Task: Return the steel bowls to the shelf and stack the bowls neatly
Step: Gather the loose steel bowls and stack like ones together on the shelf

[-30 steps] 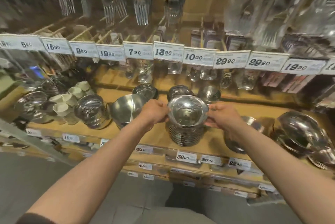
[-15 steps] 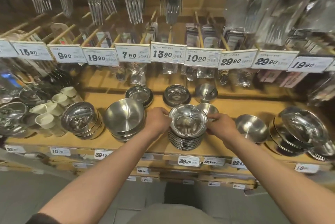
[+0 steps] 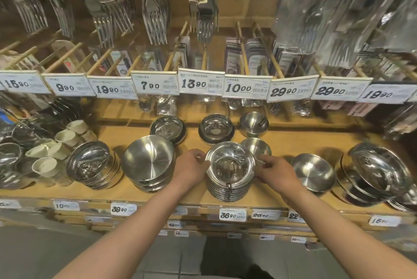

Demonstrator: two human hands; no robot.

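A stack of small shiny steel bowls [image 3: 229, 185] stands near the front edge of the wooden shelf [image 3: 282, 143]. The top bowl [image 3: 230, 164] sits on that stack, and both hands grip its rim: my left hand [image 3: 191, 169] on the left side, my right hand [image 3: 274, 171] on the right. A stack of larger brushed steel bowls [image 3: 149, 162] stands just left of my left hand. One small bowl [image 3: 256, 146] sits right behind the stack, partly hidden by it.
More steel bowls stand behind [image 3: 168, 127], [image 3: 216, 126], [image 3: 253, 123] and to the right [image 3: 313, 171], [image 3: 379, 171]. A lidded steel stack [image 3: 90, 166] and cream cups [image 3: 45, 166] are at the left. Price tags [image 3: 200, 83] and hanging forks [image 3: 155, 14] overhang the shelf.
The bowl held between both hands has come down onto the stack. My view has tilted up a little; the hands stay on the rim.
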